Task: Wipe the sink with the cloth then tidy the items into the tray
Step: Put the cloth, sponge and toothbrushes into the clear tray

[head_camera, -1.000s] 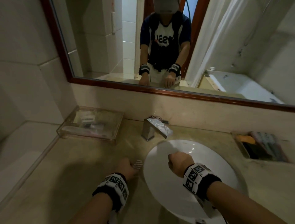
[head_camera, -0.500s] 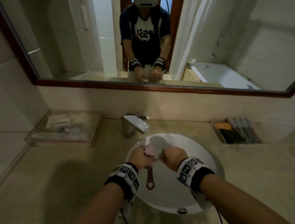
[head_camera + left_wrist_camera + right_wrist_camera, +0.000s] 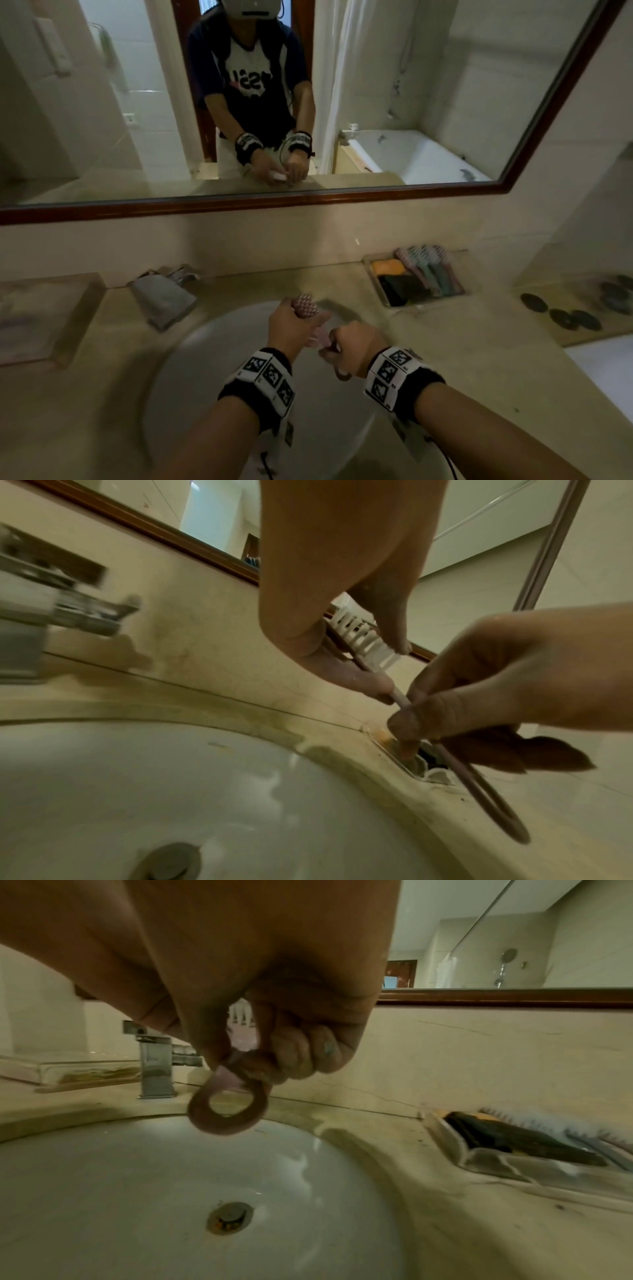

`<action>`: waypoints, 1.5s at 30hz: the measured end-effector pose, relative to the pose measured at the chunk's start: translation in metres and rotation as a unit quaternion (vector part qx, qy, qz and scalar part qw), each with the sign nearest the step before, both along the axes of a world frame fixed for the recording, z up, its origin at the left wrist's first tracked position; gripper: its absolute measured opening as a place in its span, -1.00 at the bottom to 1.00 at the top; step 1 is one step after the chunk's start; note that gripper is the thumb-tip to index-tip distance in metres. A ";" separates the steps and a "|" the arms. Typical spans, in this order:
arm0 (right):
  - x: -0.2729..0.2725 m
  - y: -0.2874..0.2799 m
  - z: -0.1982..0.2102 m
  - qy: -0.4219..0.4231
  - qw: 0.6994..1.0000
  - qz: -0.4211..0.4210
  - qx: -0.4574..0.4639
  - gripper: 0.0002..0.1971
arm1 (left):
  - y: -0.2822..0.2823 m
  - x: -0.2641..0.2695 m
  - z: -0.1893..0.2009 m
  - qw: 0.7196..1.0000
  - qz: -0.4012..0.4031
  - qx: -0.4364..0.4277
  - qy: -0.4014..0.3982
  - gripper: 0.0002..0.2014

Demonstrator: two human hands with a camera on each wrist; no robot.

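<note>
Both hands hold a pink hairbrush [image 3: 305, 305] over the white sink [image 3: 205, 359]. My left hand [image 3: 291, 329] grips the brush by its head, whose white bristles [image 3: 356, 637] show between the fingers. My right hand [image 3: 352, 346] pinches the handle just above its ring-shaped end [image 3: 226, 1112], which hangs below the fingers. A clear tray [image 3: 376, 274] lies on the counter at the right and holds an orange item, a dark cloth [image 3: 404, 287] and several brushes.
A chrome faucet [image 3: 164, 301] stands behind the sink at the left, with a second clear tray [image 3: 68, 325] beyond it. Dark round discs [image 3: 561, 318] lie on the far right counter. The drain [image 3: 230, 1217] sits at the basin's bottom. A mirror spans the wall.
My left hand picked the brush up from the counter and brought it over the sink. My right hand has taken hold of the handle. The view has swung to the right.
</note>
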State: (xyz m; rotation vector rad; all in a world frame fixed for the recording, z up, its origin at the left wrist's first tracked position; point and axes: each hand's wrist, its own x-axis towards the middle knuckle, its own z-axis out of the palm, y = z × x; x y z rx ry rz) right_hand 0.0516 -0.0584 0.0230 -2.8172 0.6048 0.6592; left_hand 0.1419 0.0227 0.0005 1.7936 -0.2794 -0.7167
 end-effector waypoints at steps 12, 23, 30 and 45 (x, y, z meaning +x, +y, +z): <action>-0.076 -0.212 -0.010 -0.065 0.985 -0.157 -0.018 -0.65 | -0.169 -0.053 -0.027 0.993 -0.053 0.046 -0.097 -0.61; -0.054 -0.335 -0.026 -0.073 0.986 -0.153 0.005 -0.64 | -0.246 -0.030 -0.037 0.936 -0.152 0.183 -0.260 -0.66; -0.039 -0.351 -0.067 -0.003 0.998 -0.063 -0.023 -0.70 | -0.261 -0.023 -0.066 0.880 -0.238 0.270 -0.310 -0.56; -0.056 -0.348 -0.067 0.026 0.998 -0.028 -0.056 -0.68 | -0.257 -0.020 -0.065 0.873 -0.260 0.265 -0.316 -0.63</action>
